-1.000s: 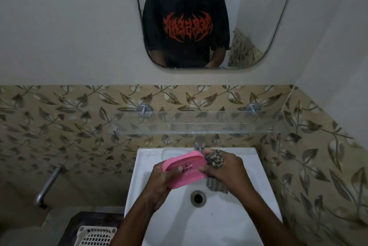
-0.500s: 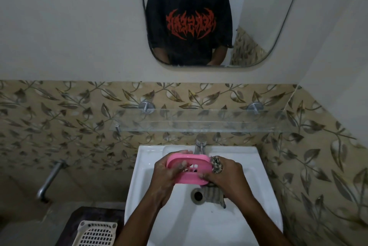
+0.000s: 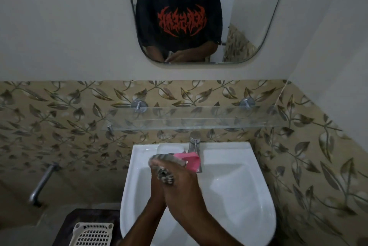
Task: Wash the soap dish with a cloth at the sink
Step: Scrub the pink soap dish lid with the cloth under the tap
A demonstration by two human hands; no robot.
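Note:
Over the white sink (image 3: 235, 196) my two hands are pressed close together. The pink soap dish (image 3: 191, 161) sticks out beyond my fingers, tilted on edge just under the tap (image 3: 194, 143). My left hand (image 3: 156, 192) holds the dish from the left side and is partly hidden. My right hand (image 3: 185, 186) lies over it, shut on a grey striped cloth (image 3: 165, 175). The cloth bunches at my thumb and wraps over the dish's top edge. Most of the dish is covered by hands and cloth.
A clear glass shelf (image 3: 199, 122) juts out above the tap, with a mirror (image 3: 199, 16) higher up. A pale oval object (image 3: 169, 148) rests on the sink's back ledge. A white slotted basket (image 3: 92, 233) stands lower left beside a metal wall pipe (image 3: 42, 184).
The dish has turned from facing me to edge-on and moved up toward the tap. My right hand with the cloth has swung left over my left hand, and the hanging cloth end has gathered up.

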